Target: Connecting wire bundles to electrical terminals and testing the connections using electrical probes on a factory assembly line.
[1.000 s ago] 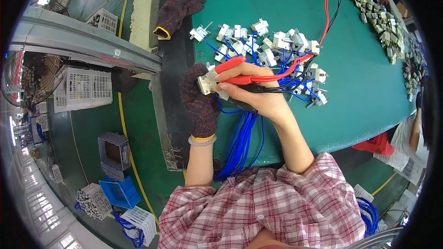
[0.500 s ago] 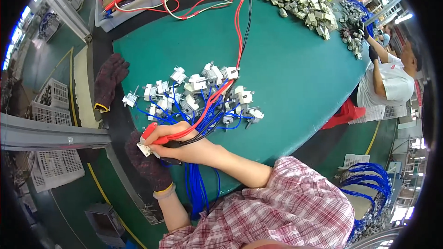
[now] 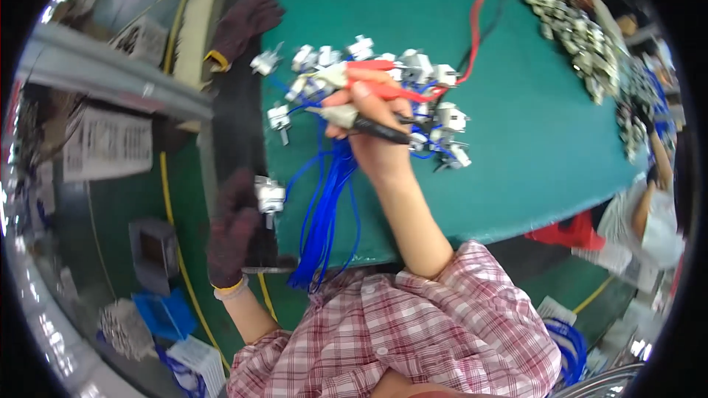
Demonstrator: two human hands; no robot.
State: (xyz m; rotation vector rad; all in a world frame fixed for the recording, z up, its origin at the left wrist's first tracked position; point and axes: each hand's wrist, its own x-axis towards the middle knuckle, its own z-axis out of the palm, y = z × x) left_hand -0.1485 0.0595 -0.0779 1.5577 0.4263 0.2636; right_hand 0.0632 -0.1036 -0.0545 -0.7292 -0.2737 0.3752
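My bare right hand (image 3: 380, 149) grips a red test lead (image 3: 383, 90) and a black test lead (image 3: 382, 130), their whitish ends pointing left. It hovers over a cluster of small white-and-metal parts (image 3: 450, 118) with short shafts, joined to blue wires (image 3: 330, 206) that run toward my body. My left hand (image 3: 233, 232), in a dark knitted glove, is at the table's left edge, blurred. Its fingers appear closed round one such part (image 3: 271, 195), from which a blue wire leads back to the bundle. Another part (image 3: 279, 119) lies apart, left of the cluster.
A dark glove (image 3: 247, 26) with a yellow cuff lies at the far left of the green table (image 3: 531, 133). Many similar parts (image 3: 582, 40) are heaped at the far right. Beyond the right edge a co-worker (image 3: 653, 221) handles parts. A metal post (image 3: 118, 66) stands on the left.
My right hand has moved away from my left, up and right over the cluster, with the test leads. My left hand has drawn down to the table edge with the part. The view has shifted.
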